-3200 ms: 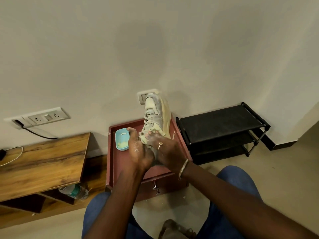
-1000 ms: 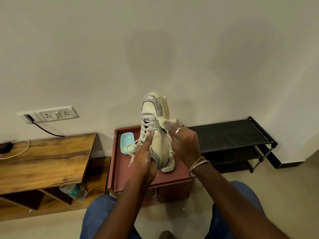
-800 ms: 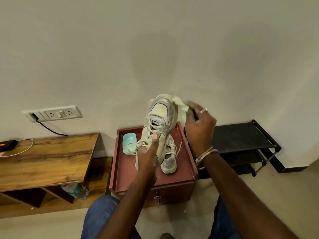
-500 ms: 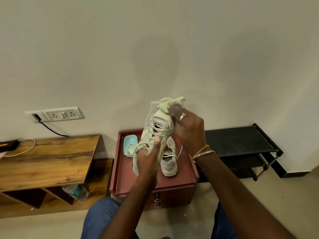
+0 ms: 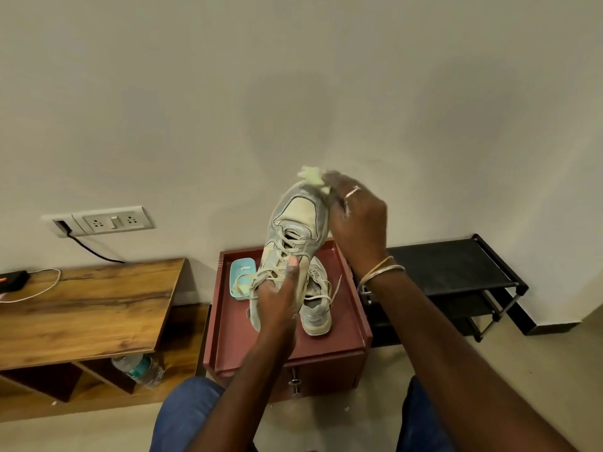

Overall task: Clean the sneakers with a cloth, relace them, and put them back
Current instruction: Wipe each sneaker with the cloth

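Observation:
A grey and cream sneaker (image 5: 298, 223) stands toe up in front of me, laces facing me. My left hand (image 5: 277, 300) grips it at the heel end, thumb up on the laces. My right hand (image 5: 357, 220) holds a pale yellow-green cloth (image 5: 315, 179) against the right side of the toe. The second sneaker (image 5: 315, 303) lies on the dark red cabinet top (image 5: 339, 331), partly hidden behind the held one.
A light blue dish (image 5: 239, 277) sits at the cabinet's back left. A black shoe rack (image 5: 450, 265) stands to the right. A wooden desk (image 5: 81, 308) with a cable is on the left, a water bottle (image 5: 138, 370) under it. Wall sockets (image 5: 111, 220) above.
The cloth in my right hand has rubbed up from the sneaker's side by the laces to the toe tip. My left hand keeps its grip while the sneaker tilts slightly.

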